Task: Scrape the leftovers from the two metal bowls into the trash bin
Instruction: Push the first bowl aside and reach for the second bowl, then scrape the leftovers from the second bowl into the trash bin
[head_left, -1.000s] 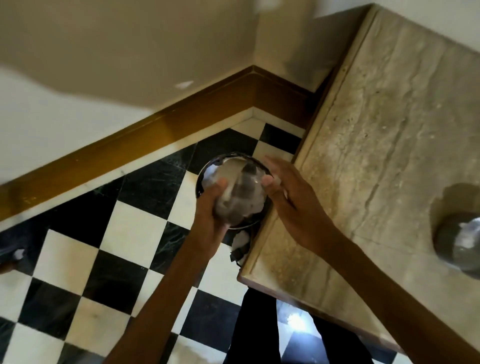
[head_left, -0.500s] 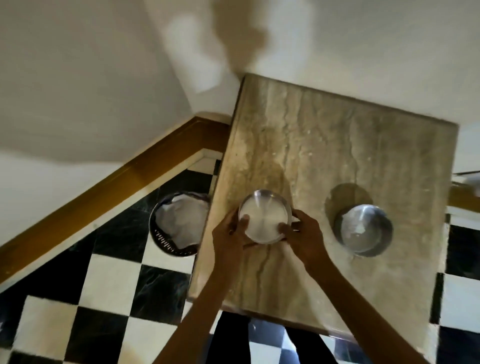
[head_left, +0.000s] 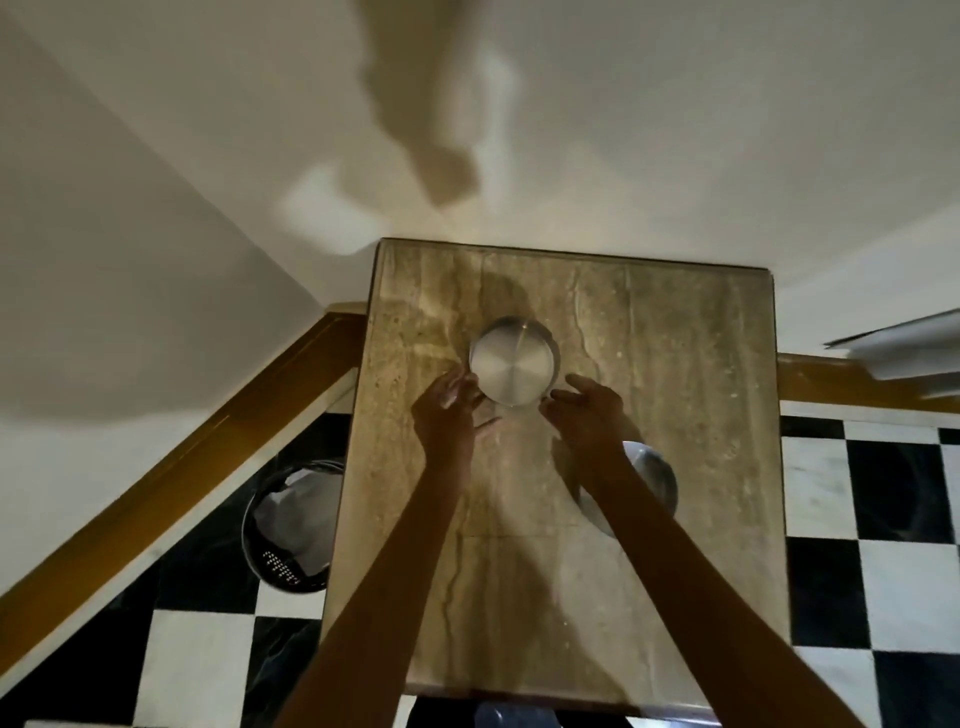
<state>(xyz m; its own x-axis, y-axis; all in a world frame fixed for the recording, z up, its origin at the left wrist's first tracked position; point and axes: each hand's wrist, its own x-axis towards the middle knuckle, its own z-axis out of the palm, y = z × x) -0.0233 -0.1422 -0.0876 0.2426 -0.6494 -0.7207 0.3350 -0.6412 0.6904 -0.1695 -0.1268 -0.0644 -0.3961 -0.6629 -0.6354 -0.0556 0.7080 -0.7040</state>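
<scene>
the trash bin (head_left: 291, 525) is seen on the checkered floor (head_left: 878, 545), partly hidden under the left edge of the marble worktop (head_left: 691, 364). the left hand (head_left: 449, 410) and the right hand (head_left: 587, 410) are spread open on either side of an upright, empty-looking metal bowl (head_left: 511, 361); nothing is gripped. a second metal bowl (head_left: 654, 478) is set nearer, partly covered by the right forearm.
</scene>
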